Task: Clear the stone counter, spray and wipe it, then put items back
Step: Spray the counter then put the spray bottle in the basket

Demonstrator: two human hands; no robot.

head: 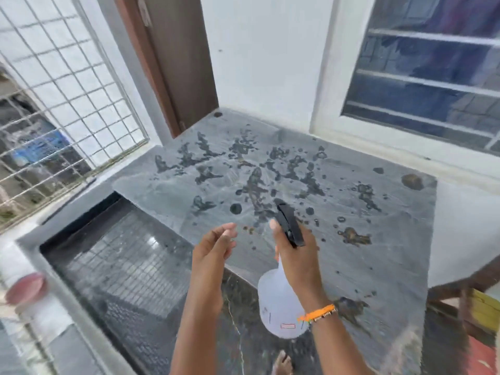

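Note:
The grey stone counter [365, 253] fills the middle of the view, bare of items and spotted with dark wet patches and droplets. My right hand [296, 255] is shut on a white spray bottle [278, 301] with a black trigger head [289, 226], held over the counter's near edge with the nozzle pointing away from me. My left hand [213, 253] hovers just left of the bottle, empty, with its fingers loosely curled and apart. An orange band circles my right wrist.
A dark polished sunken sink or basin [121, 266] lies left of the counter. A pink lid [25, 288] rests on the white ledge at far left. Behind stand a metal grille window [62, 98], a brown door [181, 63] and a barred window [433, 77]. My bare foot [282, 364] is below.

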